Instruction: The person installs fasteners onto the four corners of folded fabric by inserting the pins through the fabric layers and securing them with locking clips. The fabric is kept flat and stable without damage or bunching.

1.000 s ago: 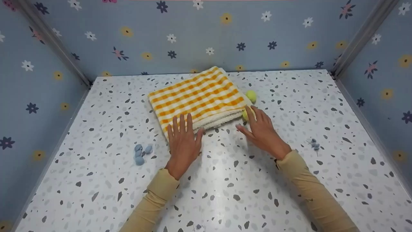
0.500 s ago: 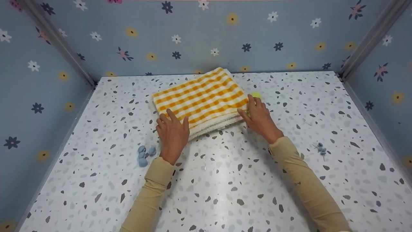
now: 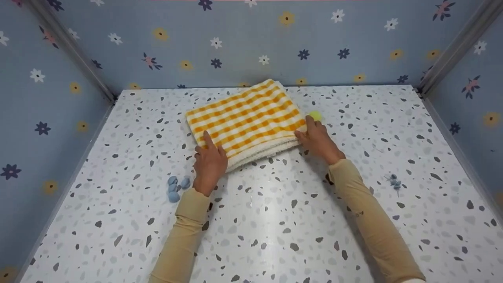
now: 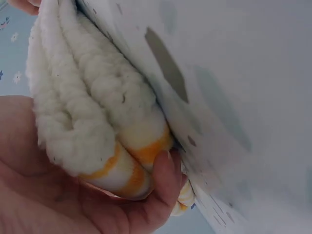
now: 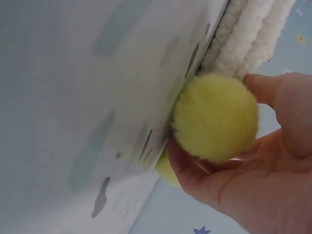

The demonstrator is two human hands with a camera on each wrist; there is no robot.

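A folded blanket, yellow-and-white checked with white fleece edges, lies at an angle near the back wall. At its near left corner my left hand grips the folded layers; in the left wrist view the fingers curl beneath them at the table surface. My right hand holds the near right corner. In the right wrist view its thumb lies on the fleece edge, and its fingers curl under a fluffy yellow pompom. Another yellow pompom shows just beyond the right hand.
Several small rounded blue pieces lie left of the left forearm. A little blue cluster with thin stems sits to the right. Flower-printed panels enclose the speckled white table at the back and both sides.
My left hand has gone from lying flat on the blanket to gripping its left corner. My right hand has moved from beside the pompom onto the right corner. The blanket stays nearly in place.
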